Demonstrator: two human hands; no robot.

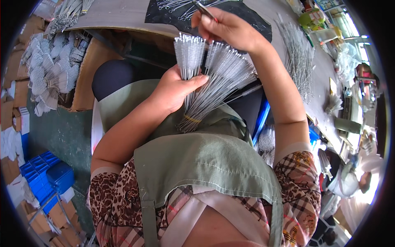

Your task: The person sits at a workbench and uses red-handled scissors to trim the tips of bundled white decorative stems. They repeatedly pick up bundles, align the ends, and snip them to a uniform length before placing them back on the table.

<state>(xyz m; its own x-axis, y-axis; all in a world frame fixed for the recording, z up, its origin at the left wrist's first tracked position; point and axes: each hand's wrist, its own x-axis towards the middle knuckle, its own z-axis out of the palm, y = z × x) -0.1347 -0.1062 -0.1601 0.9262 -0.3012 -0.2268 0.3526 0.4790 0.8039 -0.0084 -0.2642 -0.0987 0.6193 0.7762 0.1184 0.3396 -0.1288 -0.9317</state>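
My left hand (175, 88) is closed around a bundle of thin wire tube brushes (230, 66) with pale bristles, held over my lap. The bundle splits into a tight upright cluster and a wider fan leaning right. A yellow band (192, 118) ties the wire stems together at their lower end. Just above the bristle tips, my right hand (224, 26) is closed on a small dark metal tool with a bit of red (204, 11). Its fingers hide most of the tool, so its kind is unclear. Some lower right fingers hang close to the brush tips.
Looped wire stems (181, 8) lie on a black mat (257, 26) on the grey table ahead. More wire brushes (294, 57) spread along its right side. A cardboard box (88, 76) of bundled brushes stands left; a blue crate (39, 171) sits lower left. Another person appears far right.
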